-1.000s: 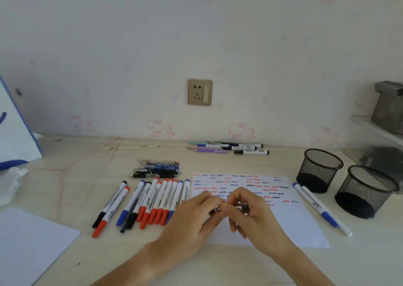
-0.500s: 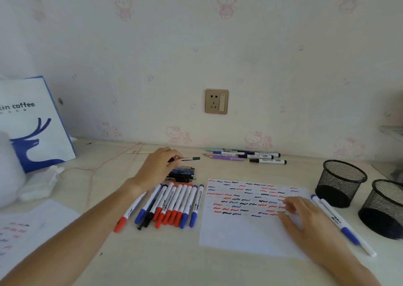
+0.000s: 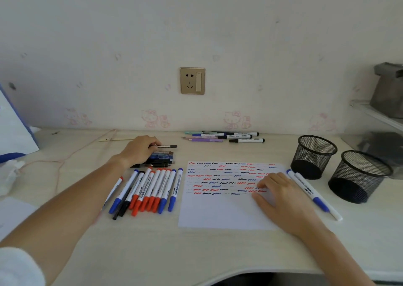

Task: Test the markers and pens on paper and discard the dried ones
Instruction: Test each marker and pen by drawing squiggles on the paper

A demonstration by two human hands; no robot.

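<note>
Two bare hands are working over a pale wooden desk (image 3: 218, 253) that is running along a wall papered with faint pink cartoon cats. Lying flat in the middle is a white sheet of paper (image 3: 220, 213), its upper half carrying rows of short red, blue and black squiggles. Standing to the right of it are two black mesh cups (image 3: 314, 157), close together, both looking empty. Lying left of the paper is a row of whiteboard markers (image 3: 150, 192) with red, blue and black caps, packed side by side and pointing away from the person. Two more markers with blue caps (image 3: 311, 193) are lying between the paper and the nearer cup. Resting against the wall is a small group of pens and markers (image 3: 226, 136), well apart from the rest.

The right hand (image 3: 281, 195) is lying palm down on the right part of the paper, fingers relaxed and loosely spread, fingertips touching the lower squiggles. The left hand (image 3: 137, 150) is reaching over a pile of dark pens (image 3: 162, 159) just beyond the marker row, fingers curled and pinching a slim black pen (image 3: 168, 146), which is sticking out level to the right above the pile.
</note>
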